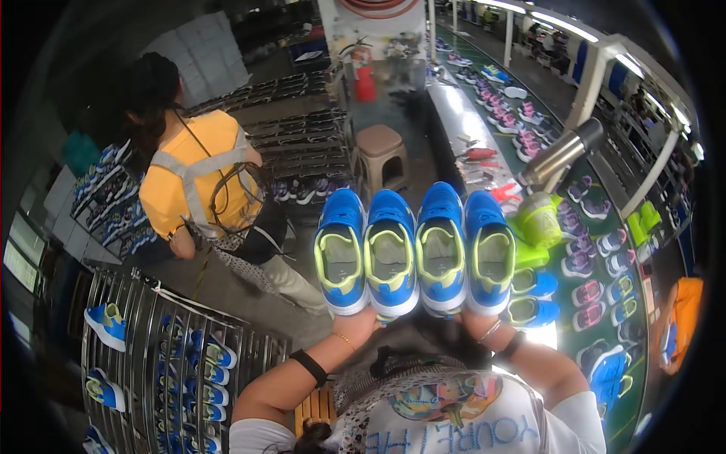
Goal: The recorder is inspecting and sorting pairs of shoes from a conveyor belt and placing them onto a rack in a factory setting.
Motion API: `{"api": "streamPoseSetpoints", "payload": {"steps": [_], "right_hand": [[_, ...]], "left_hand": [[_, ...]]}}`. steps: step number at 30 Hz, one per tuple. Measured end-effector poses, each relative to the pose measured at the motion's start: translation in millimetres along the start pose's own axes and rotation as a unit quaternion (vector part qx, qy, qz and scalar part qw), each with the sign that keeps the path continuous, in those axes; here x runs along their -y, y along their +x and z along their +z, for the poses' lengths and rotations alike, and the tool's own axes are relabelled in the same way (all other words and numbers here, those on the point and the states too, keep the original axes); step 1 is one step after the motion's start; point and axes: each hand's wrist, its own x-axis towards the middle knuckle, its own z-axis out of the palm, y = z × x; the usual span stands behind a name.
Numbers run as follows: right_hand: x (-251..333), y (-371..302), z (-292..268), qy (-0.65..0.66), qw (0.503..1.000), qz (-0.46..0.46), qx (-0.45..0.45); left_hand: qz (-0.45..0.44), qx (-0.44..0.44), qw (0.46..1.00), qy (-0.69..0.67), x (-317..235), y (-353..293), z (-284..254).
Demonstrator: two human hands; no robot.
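A row of blue sneakers with lime-green linings and white soles is held up in front of me, toes pointing away. My left hand (pixel 357 327) is closed under the heels of the two on the left, an outer sneaker (pixel 340 257) and an inner sneaker (pixel 390 257). Beneath the two on the right, an inner sneaker (pixel 440 253) and an outer sneaker (pixel 490 257), my right hand (pixel 478 324) grips in the same way. The shoes hide most of my fingers. Side by side, the sneakers touch or nearly touch.
On my right runs a green conveyor (pixel 560 325) carrying pink and blue shoes. A lime-green shoe form (pixel 538 219) and a metal cylinder (pixel 563 155) stand beside it. A slatted metal rack (pixel 144 340) with blue sneakers is at left. Ahead are a stool (pixel 380 147) and a co-worker (pixel 200 166).
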Motion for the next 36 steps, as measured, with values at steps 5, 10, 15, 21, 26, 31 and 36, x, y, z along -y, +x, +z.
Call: {"api": "streamPoseSetpoints", "payload": {"steps": [5,10,15,21,26,31,36], "right_hand": [[18,62,6,-0.058,0.995,-0.086,-0.006],[41,119,12,-0.104,0.980,-0.170,-0.020],[59,161,18,-0.146,0.957,-0.247,-0.033],[73,212,10,-0.197,0.927,-0.317,-0.011],[99,273,-2,-0.102,0.916,-0.388,-0.023],[128,339,-10,-0.011,0.931,-0.364,-0.013],[173,395,-20,-0.079,0.878,-0.466,-0.080]], "left_hand": [[-0.044,-0.019,0.999,-0.008,38,1,-1],[-0.113,-0.051,0.992,-0.004,57,3,-33],[-0.139,-0.110,0.984,0.024,85,-2,-34],[-0.173,-0.181,0.968,-0.021,104,14,-64],[-0.198,-0.086,0.975,0.052,142,34,-82],[-0.207,-0.135,0.961,0.121,181,57,-102],[-0.264,-0.120,0.948,0.129,211,70,-137]]}}
